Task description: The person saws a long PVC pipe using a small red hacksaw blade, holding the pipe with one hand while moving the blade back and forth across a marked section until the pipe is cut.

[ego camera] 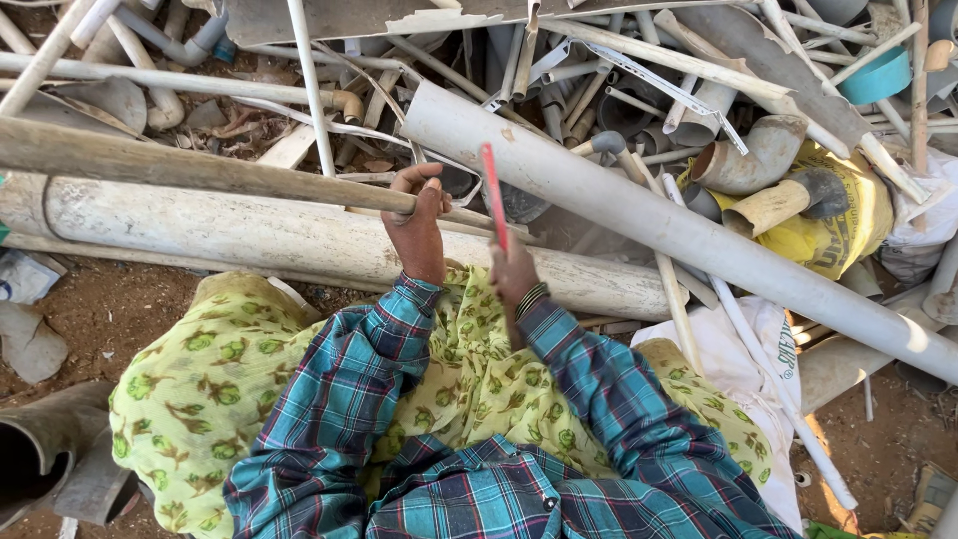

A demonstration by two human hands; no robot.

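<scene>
My left hand [417, 222] grips the end of a long dusty brown pipe [190, 168] that runs off to the left edge. My right hand [513, 271] holds a thin red blade-like tool [494, 195] upright, its tip near a thick grey pipe [639, 215] that slants down to the right. Below my hands lies a wide pale pipe [259, 232] across my lap. My sleeves are blue plaid, over a yellow-green patterned cloth.
A heap of several grey and white pipes and fittings [599, 90] fills the background. A yellow sack [838, 215] sits at the right, a white sack [758, 349] below it. A dark pipe mouth [40, 459] lies at lower left on brown dirt.
</scene>
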